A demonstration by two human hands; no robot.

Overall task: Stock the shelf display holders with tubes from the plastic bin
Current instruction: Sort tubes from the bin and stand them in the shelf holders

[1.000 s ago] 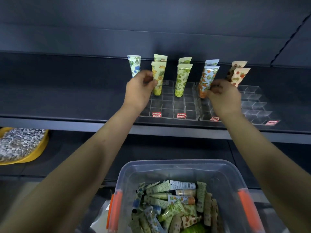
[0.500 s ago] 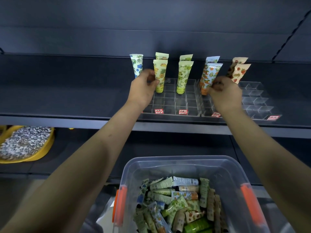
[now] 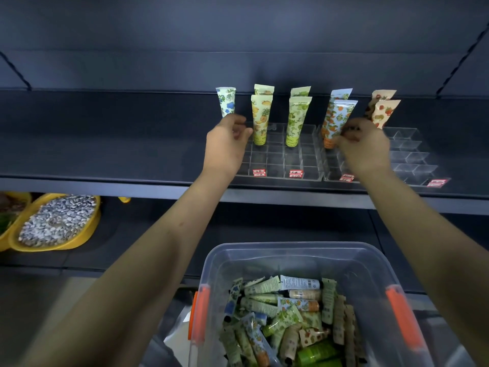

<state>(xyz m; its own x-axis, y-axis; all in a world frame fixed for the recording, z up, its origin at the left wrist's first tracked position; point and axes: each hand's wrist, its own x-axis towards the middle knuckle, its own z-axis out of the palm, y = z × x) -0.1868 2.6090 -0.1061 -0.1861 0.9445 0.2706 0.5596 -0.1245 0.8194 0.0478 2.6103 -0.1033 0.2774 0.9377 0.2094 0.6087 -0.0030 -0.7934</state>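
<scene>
Clear compartment holders (image 3: 275,157) sit on the dark shelf, with patterned tubes standing in their two back rows. My left hand (image 3: 227,147) has its fingers curled at the lower end of a blue-flowered tube (image 3: 226,103) at the back left, hiding that end. My right hand (image 3: 363,148) pinches the lower part of an orange-fruit tube (image 3: 337,120), which leans in a holder slot. Between the hands stand a yellow fruit tube (image 3: 260,115) and a green tube (image 3: 297,117). The clear plastic bin (image 3: 291,246) below me holds several loose tubes (image 3: 288,311).
Red-patterned tubes (image 3: 383,112) stand right of my right hand, beside the right holder's open cells (image 3: 407,154). Red price tags line the holders' front. The shelf's front edge (image 3: 132,185) runs across the view. A yellow bowl of speckled beans (image 3: 58,221) sits lower left.
Both hands stay at the same two tubes. My left thumb has come slightly away from the yellow fruit tube. The view has shifted a little, showing more of the yellow bowl.
</scene>
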